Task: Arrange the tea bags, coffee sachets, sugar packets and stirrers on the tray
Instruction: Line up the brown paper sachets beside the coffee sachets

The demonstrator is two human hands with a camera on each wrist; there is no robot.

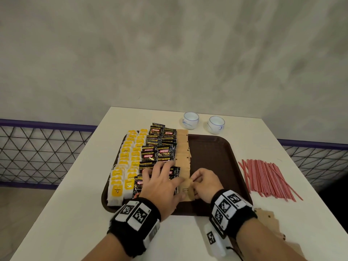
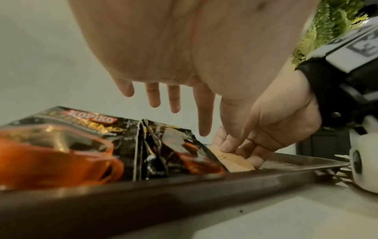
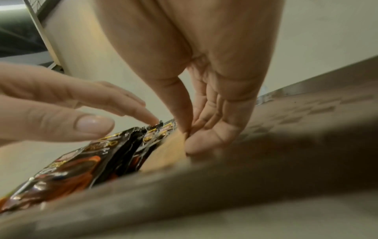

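On the brown tray, yellow tea bags fill the left columns. Black coffee sachets lie beside them, then a column of brown sugar packets. My left hand lies spread with straight fingers over the near coffee sachets; one fingertip touches a sachet's top edge. My right hand pinches a brown sugar packet at the near end of that column, thumb against fingers, with the packet low on the tray floor. Red-and-white stirrers lie on the table right of the tray.
Two white cups stand behind the tray. More brown packets lie on the table by my right forearm. The tray's right half is bare. The white table ends near a wall; a mesh fence runs on both sides.
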